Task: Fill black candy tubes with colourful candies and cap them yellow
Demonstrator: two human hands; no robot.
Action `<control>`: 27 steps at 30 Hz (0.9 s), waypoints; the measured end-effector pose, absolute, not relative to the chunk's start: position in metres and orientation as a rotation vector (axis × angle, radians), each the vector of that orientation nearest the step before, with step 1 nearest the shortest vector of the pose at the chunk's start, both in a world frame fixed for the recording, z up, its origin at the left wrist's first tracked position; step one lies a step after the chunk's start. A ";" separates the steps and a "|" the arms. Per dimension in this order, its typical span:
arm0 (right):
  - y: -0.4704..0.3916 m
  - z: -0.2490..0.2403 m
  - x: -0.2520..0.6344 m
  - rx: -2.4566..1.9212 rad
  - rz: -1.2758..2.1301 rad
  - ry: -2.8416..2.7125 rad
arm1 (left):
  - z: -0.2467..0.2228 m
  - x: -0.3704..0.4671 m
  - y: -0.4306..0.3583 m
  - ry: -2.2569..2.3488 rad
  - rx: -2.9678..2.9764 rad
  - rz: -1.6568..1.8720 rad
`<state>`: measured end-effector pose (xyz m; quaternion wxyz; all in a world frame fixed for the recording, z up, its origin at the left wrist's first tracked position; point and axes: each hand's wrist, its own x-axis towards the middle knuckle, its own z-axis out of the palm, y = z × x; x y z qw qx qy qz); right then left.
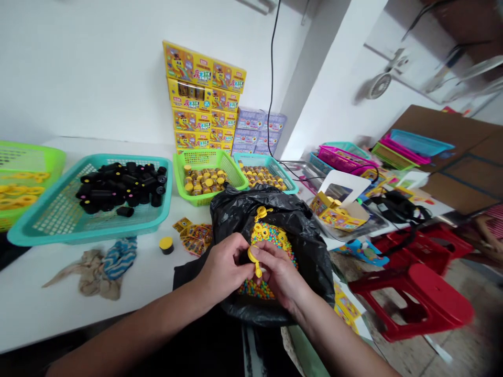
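Above the black plastic bag (228,209), my two hands meet. My right hand (277,267) pinches a yellow plastic cap (254,256) with a strap and a small ring end hanging down. My left hand (226,264) is closed around a dark piece, apparently a small black container (243,256), mostly hidden by the fingers and touching the cap. Inside the bag lie many tiny coloured beads (251,289), with several more yellow caps (262,229) on top of them.
A teal basket (106,230) of black containers (118,183) stands left, with a green basket (33,154) of yellow parts beyond. A yellow-capped container (166,245), stickers (196,236) and a cloth (94,269) lie nearby. Yellow boxes (204,99) are stacked behind; red stools (416,298) stand right.
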<state>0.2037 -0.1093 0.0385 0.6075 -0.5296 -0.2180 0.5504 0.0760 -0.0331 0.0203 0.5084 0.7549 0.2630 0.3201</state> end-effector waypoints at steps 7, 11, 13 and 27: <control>-0.111 0.042 0.210 -1.236 1.139 -0.523 | 0.041 0.072 -0.024 0.528 1.655 0.517; -0.114 0.042 0.207 -1.212 1.062 -0.511 | 0.041 0.086 -0.029 0.518 1.484 0.352; -0.116 0.042 0.205 -1.197 1.042 -0.467 | 0.040 0.091 -0.035 0.556 1.385 0.348; -0.109 0.041 0.194 -1.131 0.967 -0.276 | 0.033 0.097 -0.049 0.628 1.322 0.586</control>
